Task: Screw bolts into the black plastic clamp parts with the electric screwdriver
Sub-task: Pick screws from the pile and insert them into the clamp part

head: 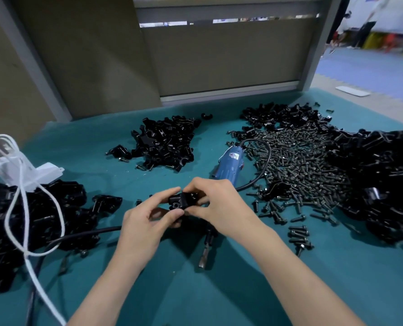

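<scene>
At the bench, both my hands pinch one black clamp part just in front of the electric screwdriver, which lies unheld on the green table cloth. My left hand grips the part's near end between thumb and fingertips, and my right hand curls over its far end. The part's long axis runs across me, left to right, and its round bolt hole faces back at me. I judge this the aligning step, before any driving. The next move calls for a bolt from the heap of bolts right of the screwdriver, seated straight in that hole, then a hand freed for the tool. I cannot tell whether a bolt already sits inside.
</scene>
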`<action>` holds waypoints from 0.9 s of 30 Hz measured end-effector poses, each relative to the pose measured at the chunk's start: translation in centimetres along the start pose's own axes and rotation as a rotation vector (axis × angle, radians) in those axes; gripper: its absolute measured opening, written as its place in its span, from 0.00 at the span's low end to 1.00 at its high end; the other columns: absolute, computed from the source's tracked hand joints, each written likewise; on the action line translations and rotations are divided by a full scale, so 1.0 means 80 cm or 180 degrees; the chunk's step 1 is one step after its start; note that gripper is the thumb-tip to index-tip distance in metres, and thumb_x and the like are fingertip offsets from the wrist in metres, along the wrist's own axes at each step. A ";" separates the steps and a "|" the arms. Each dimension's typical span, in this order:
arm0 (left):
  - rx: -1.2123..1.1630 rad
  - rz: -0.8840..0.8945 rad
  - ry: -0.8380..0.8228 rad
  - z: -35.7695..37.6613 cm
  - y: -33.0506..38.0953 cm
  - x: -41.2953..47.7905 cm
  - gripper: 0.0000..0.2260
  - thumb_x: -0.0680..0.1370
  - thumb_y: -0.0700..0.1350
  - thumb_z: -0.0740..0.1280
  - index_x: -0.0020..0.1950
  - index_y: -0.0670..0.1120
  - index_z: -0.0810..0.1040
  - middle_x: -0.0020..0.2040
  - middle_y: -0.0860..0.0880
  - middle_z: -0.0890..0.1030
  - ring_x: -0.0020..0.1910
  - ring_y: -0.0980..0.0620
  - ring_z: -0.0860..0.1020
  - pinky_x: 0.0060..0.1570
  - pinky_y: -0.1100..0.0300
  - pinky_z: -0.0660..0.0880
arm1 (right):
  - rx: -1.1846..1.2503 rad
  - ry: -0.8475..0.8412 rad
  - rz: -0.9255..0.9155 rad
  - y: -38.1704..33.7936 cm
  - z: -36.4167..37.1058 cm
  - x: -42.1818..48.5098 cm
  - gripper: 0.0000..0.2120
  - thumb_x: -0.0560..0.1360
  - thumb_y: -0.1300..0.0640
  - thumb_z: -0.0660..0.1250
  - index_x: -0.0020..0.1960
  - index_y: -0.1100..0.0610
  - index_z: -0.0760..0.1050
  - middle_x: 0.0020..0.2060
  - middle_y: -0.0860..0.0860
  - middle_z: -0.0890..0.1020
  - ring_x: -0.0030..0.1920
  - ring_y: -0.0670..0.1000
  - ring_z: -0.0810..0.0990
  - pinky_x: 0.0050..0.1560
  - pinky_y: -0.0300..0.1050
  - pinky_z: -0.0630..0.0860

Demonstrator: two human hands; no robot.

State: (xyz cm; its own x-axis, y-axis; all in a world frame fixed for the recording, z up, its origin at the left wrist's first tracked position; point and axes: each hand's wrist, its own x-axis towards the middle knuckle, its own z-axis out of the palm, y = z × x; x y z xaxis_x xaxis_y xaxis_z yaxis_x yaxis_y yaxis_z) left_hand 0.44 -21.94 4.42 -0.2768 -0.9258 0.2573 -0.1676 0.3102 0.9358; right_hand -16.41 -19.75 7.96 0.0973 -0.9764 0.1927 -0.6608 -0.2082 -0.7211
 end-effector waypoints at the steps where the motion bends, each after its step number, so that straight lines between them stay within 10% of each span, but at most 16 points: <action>1: -0.0025 -0.0013 -0.0044 0.000 -0.001 -0.001 0.20 0.65 0.47 0.74 0.54 0.66 0.80 0.45 0.51 0.85 0.39 0.49 0.84 0.47 0.60 0.80 | -0.0050 0.0001 0.0005 0.000 -0.001 0.000 0.14 0.72 0.62 0.74 0.55 0.60 0.77 0.50 0.53 0.82 0.46 0.54 0.81 0.54 0.49 0.77; 9: -0.0267 -0.0118 -0.0260 -0.005 -0.008 0.003 0.23 0.65 0.40 0.76 0.59 0.53 0.80 0.52 0.53 0.85 0.55 0.56 0.81 0.52 0.63 0.78 | -0.0254 -0.0105 -0.0192 -0.002 -0.007 -0.001 0.14 0.72 0.58 0.74 0.56 0.57 0.78 0.48 0.50 0.78 0.41 0.51 0.76 0.53 0.50 0.76; 27: -0.0370 -0.0060 -0.0300 -0.003 -0.009 0.006 0.14 0.67 0.35 0.74 0.49 0.48 0.83 0.47 0.53 0.86 0.45 0.61 0.82 0.44 0.73 0.75 | -0.0492 -0.0592 -0.0266 -0.008 -0.025 0.006 0.16 0.71 0.62 0.74 0.58 0.59 0.78 0.51 0.54 0.78 0.45 0.50 0.74 0.56 0.50 0.74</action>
State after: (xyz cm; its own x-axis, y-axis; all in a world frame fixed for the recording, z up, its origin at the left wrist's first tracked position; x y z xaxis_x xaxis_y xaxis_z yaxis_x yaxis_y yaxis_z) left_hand 0.66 -22.65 3.88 -0.3632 -0.9052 0.2206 -0.0644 0.2606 0.9633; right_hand -17.43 -19.99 9.89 0.2823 -0.9529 0.1113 -0.7493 -0.2914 -0.5947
